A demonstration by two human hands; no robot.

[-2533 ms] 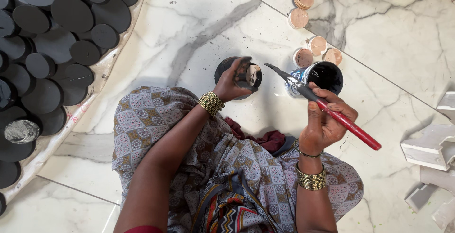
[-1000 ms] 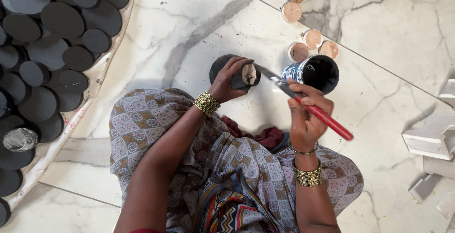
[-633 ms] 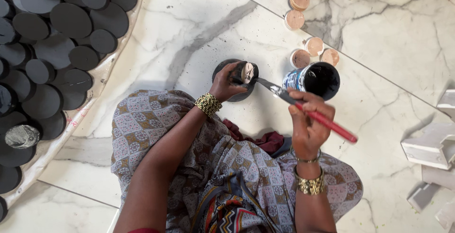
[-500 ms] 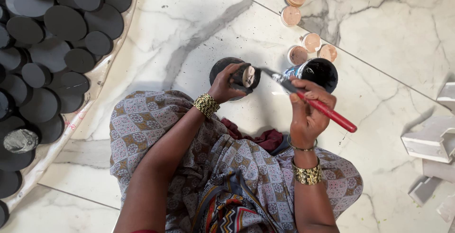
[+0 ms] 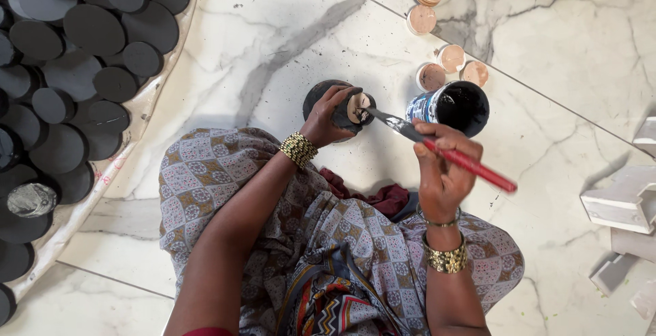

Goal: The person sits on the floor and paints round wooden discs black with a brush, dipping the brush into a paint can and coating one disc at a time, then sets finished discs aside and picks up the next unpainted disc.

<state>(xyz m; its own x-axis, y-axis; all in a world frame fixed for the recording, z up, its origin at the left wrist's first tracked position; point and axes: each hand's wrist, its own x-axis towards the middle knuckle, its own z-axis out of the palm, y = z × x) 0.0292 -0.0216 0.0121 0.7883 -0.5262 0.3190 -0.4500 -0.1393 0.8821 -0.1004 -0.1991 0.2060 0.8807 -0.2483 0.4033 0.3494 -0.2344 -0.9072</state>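
Note:
My left hand (image 5: 328,114) grips a small round piece (image 5: 354,108), black on the outside with a bare tan face, held above the floor in front of my knees. My right hand (image 5: 441,165) holds a paintbrush with a red handle (image 5: 471,165). Its dark bristle tip touches the tan face of the piece. Just beyond the brush stands an open can of black paint (image 5: 454,106). A black disc (image 5: 318,93) lies on the floor under my left hand.
Several black painted discs (image 5: 75,70) lie on a sheet at the left. Small unpainted tan pieces (image 5: 437,66) sit beyond the can. White wooden shapes (image 5: 622,206) lie at the right. The floor is white marble (image 5: 239,35). My patterned clothing fills the lower middle.
The brush left the paint can's side and its tip came leftwards onto the piece in my left hand. My left hand stayed in about the same place.

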